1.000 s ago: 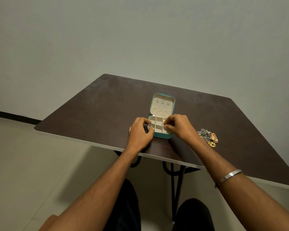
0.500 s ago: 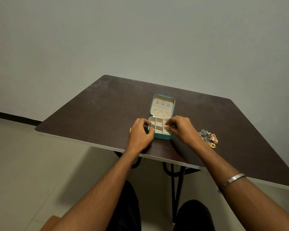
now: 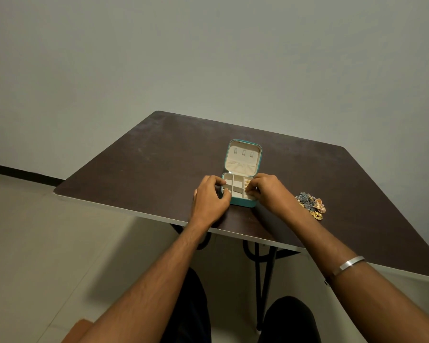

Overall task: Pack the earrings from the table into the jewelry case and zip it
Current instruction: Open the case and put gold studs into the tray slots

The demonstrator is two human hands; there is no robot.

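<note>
Putting a small gold earring (image 3: 247,184) into the open case (image 3: 243,205) mid-frame, right hand (image 3: 270,191) pinching it, left hand (image 3: 209,199) curled round the case's side. Next, reaching right for the earring pile (image 3: 311,205) on the worktop (image 3: 139,169).

head cam | looks forward and down, from above the table (image 3: 139,164) (wide-angle) | single view, arm's reach

The open jewelry case (image 3: 240,184) sits on the counter (image 3: 139,169) near its front edge, a hand at each side; the earrings (image 3: 310,204) lie right of it.
</note>
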